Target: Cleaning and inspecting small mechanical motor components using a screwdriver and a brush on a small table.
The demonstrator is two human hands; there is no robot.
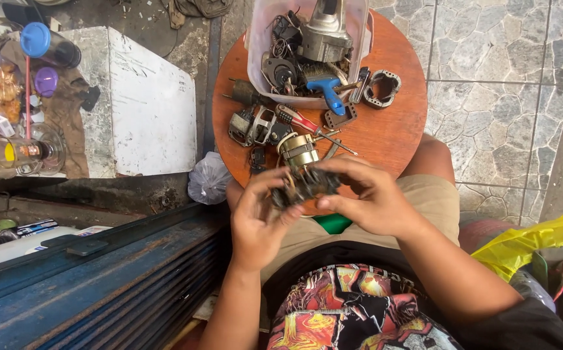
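Both hands hold one small dark motor part (304, 185) with coiled windings, just over the near edge of a round wooden table (391, 133). My left hand (258, 217) grips its left end, thumb and fingers curled around it. My right hand (369, 198) grips its right end, fingers over the top. Right behind the part, on the table, sits a brass-coloured motor piece (299, 149). A red-handled screwdriver (304, 122) lies beside it.
A clear plastic tub (255, 39) at the table's far side holds a metal motor housing (325, 32), wires and a blue-handled tool (328, 91). A metal ring part (382, 87) lies right of it. White block (152, 104) left, blue metal shutter (100, 285) near left, yellow bag (527, 243) right.
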